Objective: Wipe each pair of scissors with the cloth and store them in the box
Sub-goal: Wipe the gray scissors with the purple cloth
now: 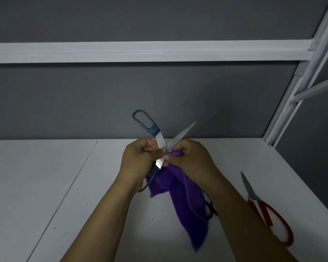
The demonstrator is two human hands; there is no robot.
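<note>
I hold a pair of scissors with dark blue handles (146, 121) spread wide open above the white table (45, 186). My left hand (138, 159) grips them near the pivot, one handle sticking up and the other hanging below the hand. My right hand (191, 157) pinches a purple cloth (186, 203) against the blade by the pivot; the cloth hangs down over the table. One blade tip points up to the right. Red-handled scissors (269, 214) lie shut on the table at the right. A black handle (209, 208) peeks out behind the cloth. No box is in view.
A grey partition wall (121, 101) with a white rail (140, 52) stands behind the table. A white metal frame (299, 82) rises at the right corner. A seam runs through the tabletop at the left.
</note>
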